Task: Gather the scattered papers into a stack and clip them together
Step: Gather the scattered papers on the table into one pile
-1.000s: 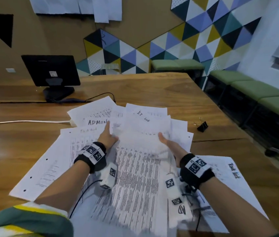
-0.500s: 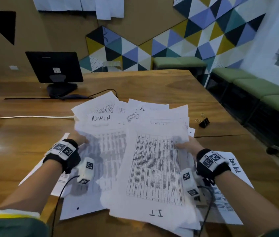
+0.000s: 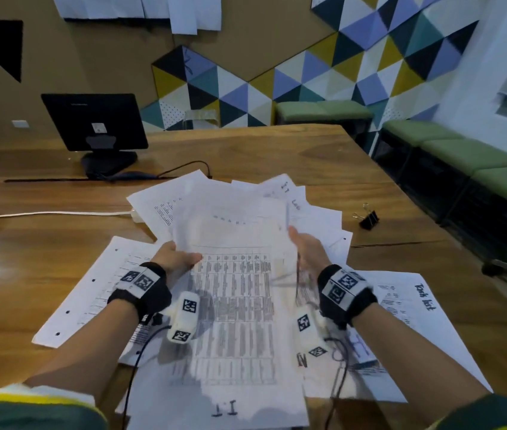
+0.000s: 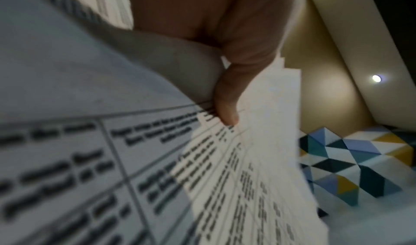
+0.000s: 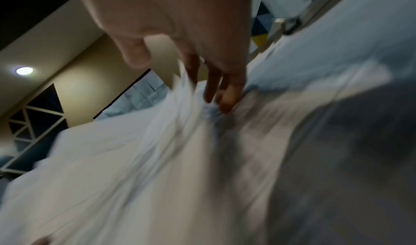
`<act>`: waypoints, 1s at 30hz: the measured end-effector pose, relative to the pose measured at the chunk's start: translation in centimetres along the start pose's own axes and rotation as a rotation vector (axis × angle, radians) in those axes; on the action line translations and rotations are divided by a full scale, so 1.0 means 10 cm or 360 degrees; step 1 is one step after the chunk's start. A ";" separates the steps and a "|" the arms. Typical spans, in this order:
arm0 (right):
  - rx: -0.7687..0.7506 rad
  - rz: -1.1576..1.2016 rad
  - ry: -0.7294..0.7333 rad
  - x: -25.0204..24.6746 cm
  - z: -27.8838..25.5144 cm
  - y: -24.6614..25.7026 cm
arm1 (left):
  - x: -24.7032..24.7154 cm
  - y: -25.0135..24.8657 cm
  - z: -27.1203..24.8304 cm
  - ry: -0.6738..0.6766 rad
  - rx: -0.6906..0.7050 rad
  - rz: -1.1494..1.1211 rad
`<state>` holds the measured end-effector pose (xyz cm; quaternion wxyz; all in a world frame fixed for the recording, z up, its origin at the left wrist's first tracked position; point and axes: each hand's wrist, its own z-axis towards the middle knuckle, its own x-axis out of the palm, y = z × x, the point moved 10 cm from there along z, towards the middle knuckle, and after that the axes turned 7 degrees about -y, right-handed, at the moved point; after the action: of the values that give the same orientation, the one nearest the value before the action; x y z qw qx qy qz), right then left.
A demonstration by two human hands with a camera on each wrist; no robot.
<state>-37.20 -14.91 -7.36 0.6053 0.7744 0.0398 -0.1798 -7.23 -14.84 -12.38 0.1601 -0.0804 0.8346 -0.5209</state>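
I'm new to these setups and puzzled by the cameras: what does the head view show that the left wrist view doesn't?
Only the head view shows the wooden table, the black binder clip, the monitor, the right hand and the "Task list" sheet. Only the left wrist view shows the thumb pressed on the printed table up close, plus a ceiling light. Both show the left hand gripping the papers, and the triangle-patterned wall.

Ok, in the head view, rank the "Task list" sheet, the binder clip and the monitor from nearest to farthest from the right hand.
From the right hand:
1. "Task list" sheet, just right of the wrist, flat on the table.
2. Binder clip, farther right and beyond, alone on the wood.
3. Monitor, far left at the table's back.
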 end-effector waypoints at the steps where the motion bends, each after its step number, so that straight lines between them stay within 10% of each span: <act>1: -0.0011 -0.0080 -0.0107 -0.20 0.07 -0.03 | -0.05 0.00 -0.01 0.0022 -0.0002 -0.0012; 5: 0.0162 -0.0575 -0.0160 -0.73 0.10 -0.40 | -0.13 -0.02 -0.05 0.0105 0.0010 -0.0088; 10: -0.0040 -0.0314 0.0244 -0.60 -0.15 -0.47 | -0.08 -0.09 -0.10 0.0198 0.0041 -0.0318; 18: -0.0208 -0.0094 0.0128 -0.52 -0.22 -0.40 | 0.23 -0.10 -0.22 0.0358 0.0089 -0.0275; 30: 0.0203 0.0449 0.0261 -0.65 -0.05 -0.31 | 0.36 -0.10 -0.27 0.0248 0.0131 -0.0217</act>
<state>-43.99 -12.64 -8.00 0.5689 0.8212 -0.0315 -0.0315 -11.60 -14.13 -11.08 0.0622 -0.0896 0.8150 -0.5690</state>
